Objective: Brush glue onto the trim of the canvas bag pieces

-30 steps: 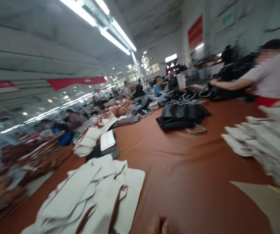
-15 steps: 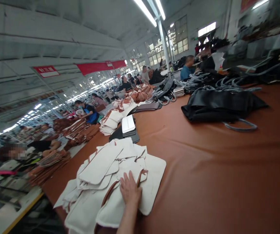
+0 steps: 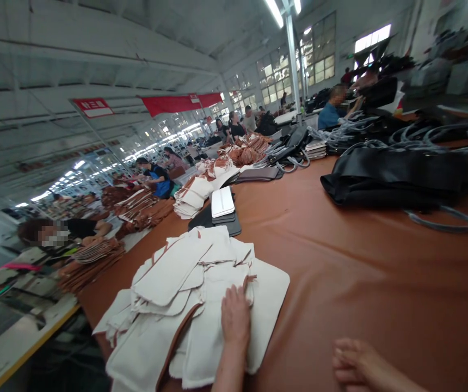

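Note:
Cream-white fabric pieces with brown edges (image 3: 168, 272) lie overlapped in a loose pile on a brown-covered table (image 3: 319, 272). Flat on the right part of this pile rests my left hand (image 3: 236, 316), palm down, its fingers stretched out and close together. To the right, low in the view, my right hand (image 3: 354, 362) hovers over the bare brown cover with its fingers curled; whether anything is in them is too small to tell. Behind the pile sits a small stack of white and dark cards (image 3: 222, 202).
A black bag with grey handles (image 3: 405, 177) lies at the back right. More white bundles (image 3: 193, 196) and brown bundles (image 3: 250, 148) line the table's far left edge. A person in black (image 3: 81, 228) bends over work at the left.
My right hand has come into view at the lower right. My left hand's fingers are closer together on the pile, and the camera view has shifted slightly.

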A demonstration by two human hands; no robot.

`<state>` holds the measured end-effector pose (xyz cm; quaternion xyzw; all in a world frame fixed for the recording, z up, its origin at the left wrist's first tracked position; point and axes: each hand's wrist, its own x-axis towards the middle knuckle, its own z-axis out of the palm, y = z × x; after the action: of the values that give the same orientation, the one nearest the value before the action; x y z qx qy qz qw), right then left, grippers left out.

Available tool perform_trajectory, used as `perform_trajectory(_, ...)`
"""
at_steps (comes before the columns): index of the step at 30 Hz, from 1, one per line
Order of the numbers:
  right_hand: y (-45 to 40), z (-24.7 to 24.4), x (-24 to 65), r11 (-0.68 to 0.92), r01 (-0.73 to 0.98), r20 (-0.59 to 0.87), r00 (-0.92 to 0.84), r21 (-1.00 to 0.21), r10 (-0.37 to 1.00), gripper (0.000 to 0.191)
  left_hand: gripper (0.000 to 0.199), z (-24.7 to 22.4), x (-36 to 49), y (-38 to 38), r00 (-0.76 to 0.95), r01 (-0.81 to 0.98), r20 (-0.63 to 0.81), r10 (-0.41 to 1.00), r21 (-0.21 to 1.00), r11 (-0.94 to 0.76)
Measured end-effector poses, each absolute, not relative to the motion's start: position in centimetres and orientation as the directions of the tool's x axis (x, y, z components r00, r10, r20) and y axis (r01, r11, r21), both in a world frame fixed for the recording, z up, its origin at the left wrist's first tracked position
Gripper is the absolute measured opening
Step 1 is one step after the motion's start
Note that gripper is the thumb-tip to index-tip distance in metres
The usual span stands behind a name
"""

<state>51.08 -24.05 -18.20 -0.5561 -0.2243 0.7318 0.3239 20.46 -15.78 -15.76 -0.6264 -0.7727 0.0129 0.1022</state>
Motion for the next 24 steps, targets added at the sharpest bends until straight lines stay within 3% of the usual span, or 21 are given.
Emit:
perform_trajectory(1, -22.4, -19.2, 48.7, -0.738, -0.325, -0.693, -0.263, -0.591, 0.671, 0.028, 0.049, -16.7, 20.9, -15.7, -0.155, 0.973, 0.131, 0.979, -0.151, 0.174)
perform_trajectory(4, -17.5, -21.5, 41.2, -0.738, -0.343, -0.679, -0.297, -0.58, 0.672, 0.026, 0.064, -18.6, 21.1, -15.1, -0.118, 0.978, 0.144, 0.983, -0.152, 0.14)
perform_trajectory(9, -12.0, -22.7, 32.1, -0.694, -0.311, -0.671, -0.196, -0.649, 0.715, 0.025, 0.033, -18.2, 19.1, -13.0, -0.106, 0.983, 0.211, 0.972, -0.124, 0.134)
perform_trajectory(12, -10.8, -22.7, 30.6, -0.676, -0.253, -0.666, -0.14, -0.692, 0.733, 0.024, 0.028, -16.9, 18.1, -12.2, -0.126, 0.986, 0.263, 0.957, -0.076, 0.151)
perform_trajectory(16, -11.6, -22.4, 34.7, -0.561, -0.292, -0.534, -0.173, -0.775, 0.828, 0.017, 0.031, -13.9, 16.4, -12.4, -0.149, 0.989, 0.367, 0.918, 0.033, 0.147)
perform_trajectory(19, -14.1, -22.6, 41.0, -0.461, -0.363, -0.422, -0.185, -0.81, 0.888, 0.032, 0.033, -10.5, 15.9, -12.9, -0.119, 0.992, 0.432, 0.894, 0.09, 0.088)
perform_trajectory(24, -20.1, -24.1, 51.3, -0.507, -0.361, -0.518, -0.073, -0.783, 0.852, 0.039, 0.038, -6.6, 21.7, -13.2, 0.063, 0.99, 0.427, 0.902, 0.087, -0.111)
